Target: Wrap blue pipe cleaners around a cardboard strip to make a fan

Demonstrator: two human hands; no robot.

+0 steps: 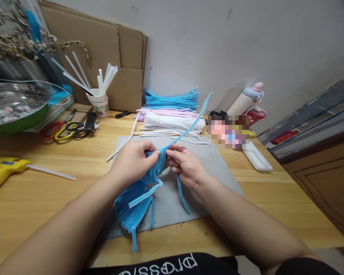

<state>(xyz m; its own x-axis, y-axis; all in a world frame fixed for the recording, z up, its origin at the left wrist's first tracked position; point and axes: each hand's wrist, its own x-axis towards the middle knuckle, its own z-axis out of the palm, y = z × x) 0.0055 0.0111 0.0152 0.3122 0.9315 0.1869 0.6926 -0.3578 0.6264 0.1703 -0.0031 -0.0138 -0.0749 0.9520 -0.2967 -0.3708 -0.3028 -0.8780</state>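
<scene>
A bundle of blue pipe cleaners [133,208] is bent into a fan-like shape, its lower part spreading out above the grey mat. My left hand [136,160] is closed around the upper, tightly packed part. At the bundle's right edge, the fingertips of my right hand [186,164] pinch a blue pipe cleaner [186,130]. One long strand rises up and right from between the hands, and another end hangs below the right hand. Several loose ends stick out at the bottom of the bundle. My fingers hide where the strands meet.
The grey mat [215,172] lies under the hands. Behind it are stacks of blue [172,100], pink and white pipe cleaners [172,123]. Scissors [64,130], a yellow glue gun [5,170] and a paper cup of glue sticks [99,101] stand left. A bottle [243,100] and tissue pack [258,156] are right.
</scene>
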